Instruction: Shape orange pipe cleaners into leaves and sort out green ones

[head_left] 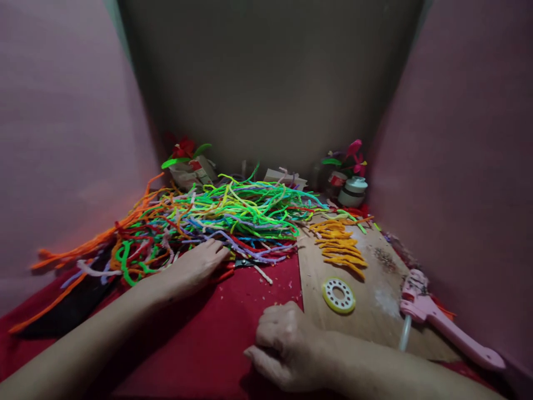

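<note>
My left hand (202, 264) reaches to the near edge of a heap of coloured pipe cleaners (245, 208), palm down with its fingers stretched out. Just beside and partly under its fingers lies a cutting tool (245, 263) with red handles and dark metal; whether the fingers touch it I cannot tell. On the red cloth (200, 344), nearer to me, my right hand (287, 344) rests with its fingers curled into a loose fist. Nothing shows in it. Right of it, on a wooden board (312, 266), lies a tape roll (338, 295) with a yellow rim and white core.
Orange twisted pipe-cleaner pieces (341, 247) lie in a row on the board. A pink glue gun (441, 319) with a clear glue stick lies at the right. Behind stand a small pale jar (353, 191) and pipe-cleaner flowers (353, 155). Walls close in on both sides.
</note>
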